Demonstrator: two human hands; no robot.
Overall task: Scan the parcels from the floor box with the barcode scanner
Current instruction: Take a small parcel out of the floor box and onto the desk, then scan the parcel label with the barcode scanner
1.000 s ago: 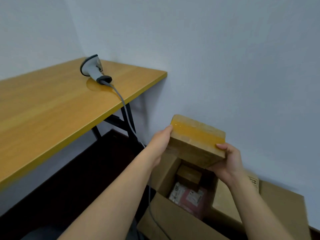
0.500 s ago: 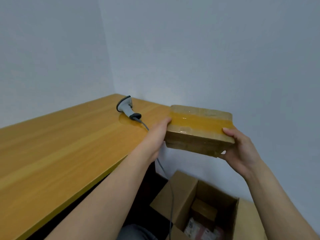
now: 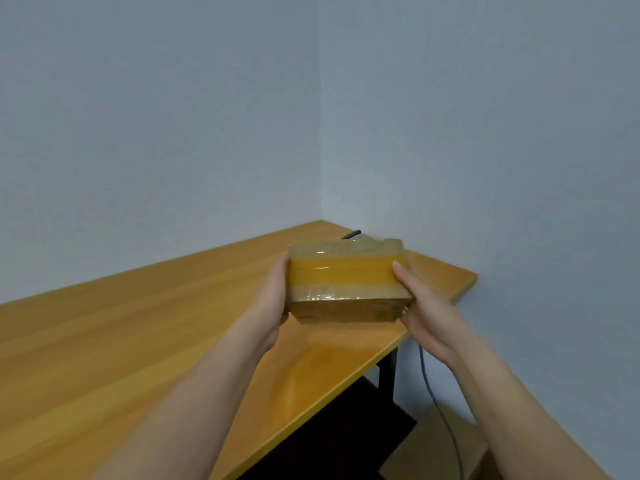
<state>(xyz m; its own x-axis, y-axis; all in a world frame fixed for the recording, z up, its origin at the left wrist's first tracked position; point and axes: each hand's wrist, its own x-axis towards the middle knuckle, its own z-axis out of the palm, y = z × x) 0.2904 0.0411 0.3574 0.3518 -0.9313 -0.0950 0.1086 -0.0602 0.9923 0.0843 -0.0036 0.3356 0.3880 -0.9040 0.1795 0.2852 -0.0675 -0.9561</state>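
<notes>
Cardboard parcel (image 3: 348,282) — brown, banded with glossy yellow tape — held above the wooden table (image 3: 138,341), clamped between left hand (image 3: 273,299) and right hand (image 3: 420,310), fingers curled on its ends.

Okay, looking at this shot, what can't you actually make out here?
Head view only:
- Scanner: only a dark tip shows; the parcel hides the rest.
- Parcel's label or barcode: none visible on the faces shown; the underside and far side are turned away.
- Floor box: cut off by the bottom edge and the right arm; contents unseen.
- Cable: its lower end runs out of frame.
- Left hand and right hand: fingers behind the parcel hidden.
</notes>
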